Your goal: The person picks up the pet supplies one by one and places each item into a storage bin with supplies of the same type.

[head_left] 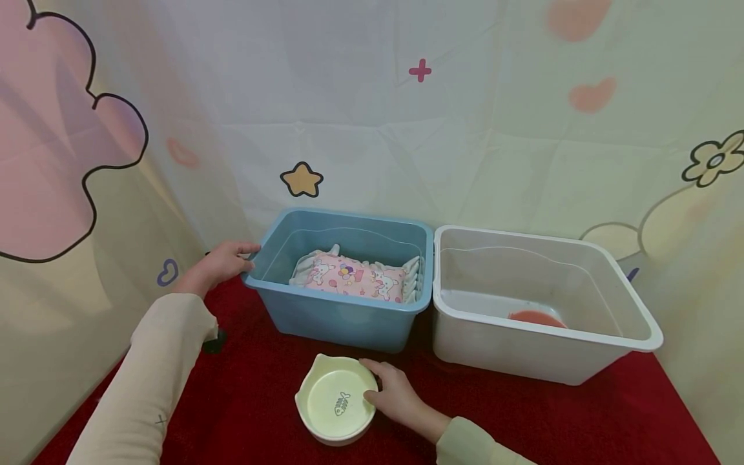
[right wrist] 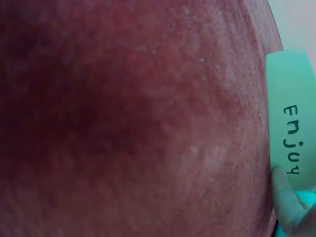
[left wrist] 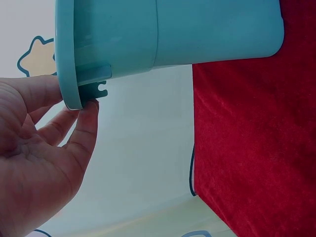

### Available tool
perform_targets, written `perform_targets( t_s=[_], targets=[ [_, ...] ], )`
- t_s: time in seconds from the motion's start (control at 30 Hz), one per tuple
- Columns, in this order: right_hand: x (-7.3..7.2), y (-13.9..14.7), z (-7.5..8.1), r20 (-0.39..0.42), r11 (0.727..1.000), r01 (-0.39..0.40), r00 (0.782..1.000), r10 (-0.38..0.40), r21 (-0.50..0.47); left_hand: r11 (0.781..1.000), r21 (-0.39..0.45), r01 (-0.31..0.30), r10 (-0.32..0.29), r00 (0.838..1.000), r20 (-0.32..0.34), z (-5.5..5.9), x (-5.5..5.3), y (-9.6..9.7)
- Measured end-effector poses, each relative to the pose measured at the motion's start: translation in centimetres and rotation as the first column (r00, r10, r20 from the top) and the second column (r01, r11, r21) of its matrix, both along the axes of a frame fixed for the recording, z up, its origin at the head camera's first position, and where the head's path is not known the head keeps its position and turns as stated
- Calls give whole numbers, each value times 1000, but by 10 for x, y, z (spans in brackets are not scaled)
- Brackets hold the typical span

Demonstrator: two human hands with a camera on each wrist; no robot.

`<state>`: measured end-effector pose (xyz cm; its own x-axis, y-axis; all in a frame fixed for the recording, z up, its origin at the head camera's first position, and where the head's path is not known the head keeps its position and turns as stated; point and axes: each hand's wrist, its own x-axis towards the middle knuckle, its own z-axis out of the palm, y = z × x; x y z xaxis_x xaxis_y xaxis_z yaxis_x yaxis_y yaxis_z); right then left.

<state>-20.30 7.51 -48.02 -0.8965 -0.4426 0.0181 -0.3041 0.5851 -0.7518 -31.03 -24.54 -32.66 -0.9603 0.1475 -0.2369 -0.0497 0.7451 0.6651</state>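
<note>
Yellow bowl [head_left: 332, 395] pinched by right hand [head_left: 400, 395]; left hand [head_left: 225, 261] grips blue bin [head_left: 340, 323], pink printed item [head_left: 356, 278] inside.

On the cloth [head_left: 244, 400], the left bin [head_left: 343, 323] stands beside the right bin [head_left: 517, 358], the backdrop [head_left: 349, 64] behind both. A packet [head_left: 354, 278] lies in the left bin, a partly hidden object [head_left: 537, 318] in the right. Nearer, before the left bin, sits a bowl [head_left: 331, 394].
</note>
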Motion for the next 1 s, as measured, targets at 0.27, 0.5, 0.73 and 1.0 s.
perform_targets(
  t_s=[0.27,0.5,0.73,1.0],
  targets=[
    [2,-2,0,9,1000,14,1000,-15,12,1000,-3,6,-6,1000,-8,0,-1,0],
    [3,-5,2,-10,999,13,1000,-13,48,1000,-3,15,-15,1000,-16,0,-1,0],
    [7,-6,5,-55,998,18,998,-15,58,999,-11,45,-46,998,-37,-2,-2,-1],
    [7,-9,6,-70,996,28,997,-22,83,999,-15,42,-43,999,-30,-2,-2,-1]
  ],
)
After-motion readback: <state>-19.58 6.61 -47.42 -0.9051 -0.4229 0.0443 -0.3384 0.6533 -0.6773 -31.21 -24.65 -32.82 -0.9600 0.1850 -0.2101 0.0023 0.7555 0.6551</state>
